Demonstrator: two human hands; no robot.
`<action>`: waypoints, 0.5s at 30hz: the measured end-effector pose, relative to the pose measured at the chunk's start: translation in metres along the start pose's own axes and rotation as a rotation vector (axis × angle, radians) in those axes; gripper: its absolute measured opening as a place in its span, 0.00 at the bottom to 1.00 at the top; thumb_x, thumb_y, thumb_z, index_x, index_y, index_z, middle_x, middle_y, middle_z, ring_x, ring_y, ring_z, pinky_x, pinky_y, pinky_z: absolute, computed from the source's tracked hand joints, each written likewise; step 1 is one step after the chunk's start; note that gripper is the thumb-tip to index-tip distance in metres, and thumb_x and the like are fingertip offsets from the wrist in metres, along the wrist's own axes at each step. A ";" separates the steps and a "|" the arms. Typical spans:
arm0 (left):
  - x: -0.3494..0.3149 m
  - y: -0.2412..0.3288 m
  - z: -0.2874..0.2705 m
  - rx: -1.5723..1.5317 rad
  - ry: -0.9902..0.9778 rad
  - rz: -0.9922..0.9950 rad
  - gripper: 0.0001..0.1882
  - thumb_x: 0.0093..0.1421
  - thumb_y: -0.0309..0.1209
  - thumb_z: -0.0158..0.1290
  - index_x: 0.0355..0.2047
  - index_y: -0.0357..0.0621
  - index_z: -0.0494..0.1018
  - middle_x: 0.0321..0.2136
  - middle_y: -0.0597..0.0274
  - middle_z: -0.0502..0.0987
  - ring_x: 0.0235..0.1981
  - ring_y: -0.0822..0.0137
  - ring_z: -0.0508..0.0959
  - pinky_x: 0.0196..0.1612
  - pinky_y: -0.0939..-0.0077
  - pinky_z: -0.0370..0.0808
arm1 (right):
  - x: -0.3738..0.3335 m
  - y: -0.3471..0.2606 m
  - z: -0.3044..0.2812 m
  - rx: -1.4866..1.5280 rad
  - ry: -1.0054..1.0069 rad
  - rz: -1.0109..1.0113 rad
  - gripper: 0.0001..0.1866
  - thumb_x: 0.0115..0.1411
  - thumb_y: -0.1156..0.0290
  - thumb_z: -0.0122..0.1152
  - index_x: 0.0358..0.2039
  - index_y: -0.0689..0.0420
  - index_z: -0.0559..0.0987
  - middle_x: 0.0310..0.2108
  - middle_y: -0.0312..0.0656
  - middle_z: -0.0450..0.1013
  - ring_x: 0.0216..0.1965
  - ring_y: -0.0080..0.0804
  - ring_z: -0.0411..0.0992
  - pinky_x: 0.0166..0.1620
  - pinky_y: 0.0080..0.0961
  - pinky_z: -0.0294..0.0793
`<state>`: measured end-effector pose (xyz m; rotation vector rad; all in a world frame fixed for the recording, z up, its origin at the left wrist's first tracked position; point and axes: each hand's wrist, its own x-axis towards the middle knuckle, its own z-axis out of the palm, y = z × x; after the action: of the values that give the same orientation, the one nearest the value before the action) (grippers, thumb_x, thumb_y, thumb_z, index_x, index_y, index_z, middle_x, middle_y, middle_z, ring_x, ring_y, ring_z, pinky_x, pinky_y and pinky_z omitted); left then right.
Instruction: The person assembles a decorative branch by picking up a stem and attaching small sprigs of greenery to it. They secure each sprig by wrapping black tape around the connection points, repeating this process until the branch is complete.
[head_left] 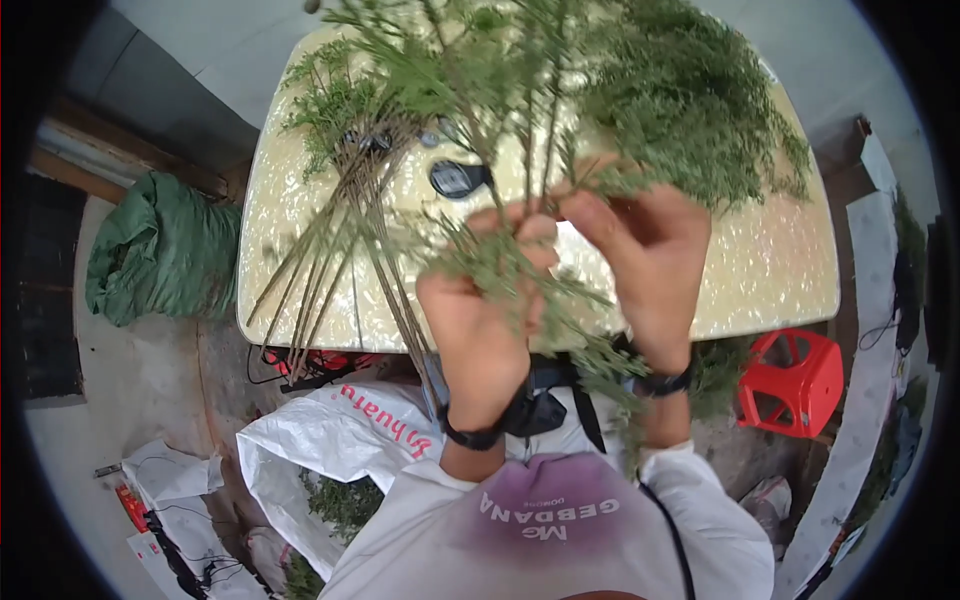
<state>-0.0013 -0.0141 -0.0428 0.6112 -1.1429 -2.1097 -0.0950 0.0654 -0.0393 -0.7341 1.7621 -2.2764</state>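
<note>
My left hand (485, 335) is closed round the stems of several leafy green sprigs (465, 75), which stand up over the table's near middle. Close beside it, my right hand (650, 250) pinches at the same stems, thumb against fingers. Feathery leaves (500, 260) hang down across the left hand and partly hide its fingers. To the left lies a bundle of cut branches with bare brown stems (315, 265), their ends jutting past the near edge. A large heap of green foliage (690, 100) covers the far right.
The cream patterned table (780, 265) has rounded corners. On it lies a small black device (460, 180). A green sack (160, 250) stands on the left, a red stool (792, 385) on the right. An open white woven bag (310, 430) with greenery sits near my lap.
</note>
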 end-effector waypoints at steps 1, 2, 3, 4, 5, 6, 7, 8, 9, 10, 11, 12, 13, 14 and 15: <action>0.001 0.004 -0.003 0.008 -0.003 -0.018 0.12 0.62 0.28 0.55 0.45 0.38 0.75 0.29 0.70 0.77 0.18 0.84 0.69 0.18 0.92 0.59 | 0.011 -0.010 -0.006 -0.039 -0.182 0.019 0.13 0.58 0.78 0.64 0.43 0.67 0.78 0.39 0.45 0.78 0.36 0.26 0.76 0.40 0.21 0.75; 0.004 0.010 -0.007 -0.088 -0.062 -0.031 0.11 0.62 0.30 0.55 0.44 0.39 0.74 0.27 0.70 0.76 0.17 0.83 0.69 0.16 0.91 0.59 | 0.022 -0.016 -0.013 -0.075 -0.367 0.043 0.13 0.58 0.78 0.63 0.44 0.68 0.78 0.40 0.46 0.78 0.36 0.26 0.76 0.39 0.22 0.76; 0.008 0.016 -0.013 -0.186 -0.120 -0.042 0.11 0.63 0.32 0.55 0.43 0.41 0.74 0.26 0.70 0.76 0.17 0.82 0.69 0.15 0.91 0.58 | 0.029 -0.018 -0.017 -0.076 -0.356 0.059 0.13 0.58 0.78 0.63 0.44 0.68 0.78 0.40 0.46 0.78 0.36 0.26 0.76 0.39 0.22 0.76; 0.013 0.020 -0.018 -0.288 -0.177 -0.048 0.10 0.63 0.34 0.55 0.42 0.42 0.73 0.25 0.70 0.75 0.16 0.81 0.69 0.14 0.90 0.57 | 0.039 -0.018 -0.020 -0.112 -0.429 0.067 0.14 0.57 0.78 0.63 0.45 0.65 0.78 0.39 0.45 0.78 0.35 0.27 0.76 0.38 0.23 0.76; 0.018 0.022 -0.023 -0.288 -0.173 -0.057 0.10 0.63 0.34 0.55 0.42 0.42 0.73 0.25 0.70 0.75 0.16 0.81 0.69 0.14 0.90 0.57 | 0.050 -0.016 -0.024 -0.149 -0.506 0.072 0.15 0.56 0.79 0.63 0.46 0.63 0.78 0.37 0.44 0.79 0.34 0.28 0.77 0.38 0.24 0.76; 0.026 0.023 -0.028 -0.317 -0.205 -0.043 0.10 0.63 0.35 0.55 0.41 0.43 0.73 0.24 0.70 0.73 0.15 0.81 0.67 0.13 0.90 0.56 | 0.062 -0.004 -0.028 -0.150 -0.501 0.075 0.15 0.56 0.79 0.63 0.46 0.63 0.78 0.37 0.44 0.79 0.34 0.28 0.77 0.38 0.24 0.76; 0.029 0.027 -0.031 -0.349 -0.241 -0.025 0.10 0.63 0.36 0.55 0.39 0.44 0.72 0.23 0.69 0.72 0.14 0.80 0.66 0.12 0.89 0.55 | 0.071 0.009 -0.033 -0.585 -0.592 -0.073 0.17 0.55 0.79 0.63 0.46 0.60 0.79 0.35 0.43 0.78 0.34 0.30 0.77 0.37 0.26 0.75; 0.029 0.031 -0.031 -0.380 -0.276 -0.003 0.10 0.63 0.37 0.55 0.38 0.45 0.72 0.22 0.69 0.71 0.13 0.79 0.65 0.12 0.88 0.55 | 0.075 0.023 -0.038 -1.022 -0.667 -0.229 0.18 0.53 0.80 0.63 0.46 0.57 0.79 0.33 0.43 0.77 0.34 0.32 0.77 0.37 0.27 0.75; 0.029 0.035 -0.028 -0.378 -0.282 0.010 0.10 0.63 0.37 0.55 0.38 0.45 0.72 0.22 0.69 0.71 0.13 0.79 0.65 0.12 0.88 0.55 | 0.075 0.050 -0.042 -1.165 -0.666 -0.361 0.19 0.52 0.79 0.62 0.46 0.54 0.80 0.32 0.43 0.76 0.34 0.35 0.76 0.38 0.29 0.75; 0.030 0.037 -0.021 -0.315 -0.172 0.008 0.10 0.63 0.36 0.55 0.39 0.45 0.72 0.22 0.69 0.70 0.12 0.79 0.64 0.11 0.88 0.54 | 0.073 0.069 -0.046 -1.317 -0.651 -0.494 0.19 0.51 0.79 0.62 0.45 0.51 0.80 0.31 0.43 0.74 0.34 0.38 0.75 0.38 0.30 0.75; 0.029 0.040 -0.013 -0.252 -0.062 0.010 0.10 0.63 0.36 0.55 0.41 0.45 0.71 0.21 0.70 0.69 0.11 0.79 0.63 0.11 0.87 0.53 | 0.069 0.083 -0.055 -1.325 -0.639 -0.510 0.19 0.51 0.79 0.62 0.45 0.51 0.80 0.31 0.43 0.74 0.34 0.38 0.75 0.38 0.30 0.75; 0.031 0.044 -0.010 -0.186 0.060 0.028 0.11 0.63 0.35 0.55 0.42 0.45 0.71 0.21 0.70 0.69 0.11 0.79 0.61 0.10 0.87 0.52 | 0.065 0.091 -0.055 -1.339 -0.678 -0.574 0.17 0.51 0.77 0.61 0.44 0.52 0.80 0.31 0.43 0.74 0.35 0.38 0.75 0.37 0.31 0.75; 0.031 0.047 -0.012 -0.186 0.069 0.062 0.11 0.63 0.35 0.55 0.42 0.45 0.71 0.21 0.70 0.69 0.11 0.79 0.61 0.10 0.87 0.52 | 0.061 0.092 -0.048 -1.342 -0.725 -0.644 0.14 0.52 0.75 0.61 0.42 0.54 0.80 0.31 0.43 0.73 0.35 0.39 0.75 0.37 0.32 0.74; 0.030 0.047 -0.016 -0.214 0.034 0.031 0.10 0.64 0.34 0.53 0.43 0.45 0.72 0.22 0.70 0.69 0.10 0.80 0.60 0.10 0.87 0.53 | 0.063 0.089 -0.044 -1.326 -0.729 -0.679 0.14 0.52 0.75 0.61 0.42 0.54 0.80 0.31 0.43 0.73 0.35 0.39 0.75 0.37 0.32 0.74; 0.027 0.045 -0.021 -0.239 0.000 -0.012 0.09 0.66 0.33 0.51 0.45 0.46 0.72 0.22 0.70 0.69 0.10 0.80 0.60 0.10 0.87 0.53 | 0.060 0.085 -0.042 -1.344 -0.762 -0.660 0.13 0.52 0.74 0.61 0.40 0.55 0.80 0.31 0.42 0.73 0.35 0.39 0.75 0.37 0.32 0.74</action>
<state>0.0085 -0.0638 -0.0179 0.5070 -0.8709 -2.2139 -0.1806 0.0515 -0.1102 -2.1905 2.5376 -0.3364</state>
